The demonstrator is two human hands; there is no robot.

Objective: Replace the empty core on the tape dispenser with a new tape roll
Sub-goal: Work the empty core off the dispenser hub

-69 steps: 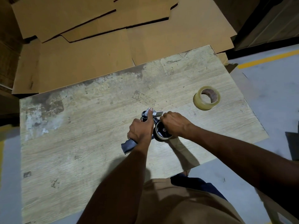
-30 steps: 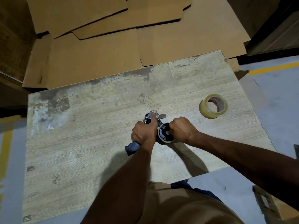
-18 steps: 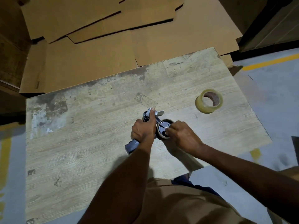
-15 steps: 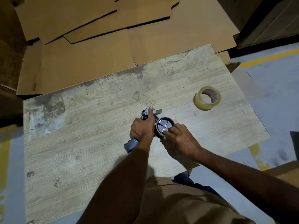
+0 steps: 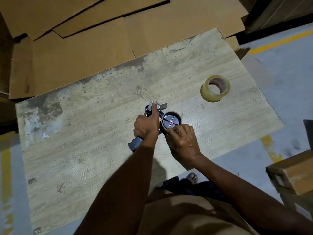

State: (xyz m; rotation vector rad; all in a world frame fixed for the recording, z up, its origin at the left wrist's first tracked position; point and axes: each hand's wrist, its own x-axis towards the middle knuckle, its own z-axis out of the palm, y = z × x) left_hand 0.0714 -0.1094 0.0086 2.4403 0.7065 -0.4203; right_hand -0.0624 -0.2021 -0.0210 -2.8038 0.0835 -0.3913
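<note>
The black tape dispenser (image 5: 135, 143) lies on its side on the worn wooden table (image 5: 101, 141). My left hand (image 5: 146, 126) grips its handle, the forefinger stretched along the metal blade end. The empty brown core (image 5: 179, 118) sits round the dispenser's black spoked wheel, facing up. My right hand (image 5: 183, 139) curls its fingers round the near edge of that core. A new roll of clear tape (image 5: 215, 90) stands alone on the table, far to the right of both hands.
Flattened cardboard sheets (image 5: 84, 48) lie beyond the table's far edge. A cardboard box (image 5: 294, 172) stands on the grey floor at the right. Yellow floor lines (image 5: 277, 41) run past the table. My foot (image 5: 192, 177) shows below the near edge.
My right hand has slid from over the wheel's right side to its near edge, uncovering the spoked face. The left hand's grip on the handle is the same.
</note>
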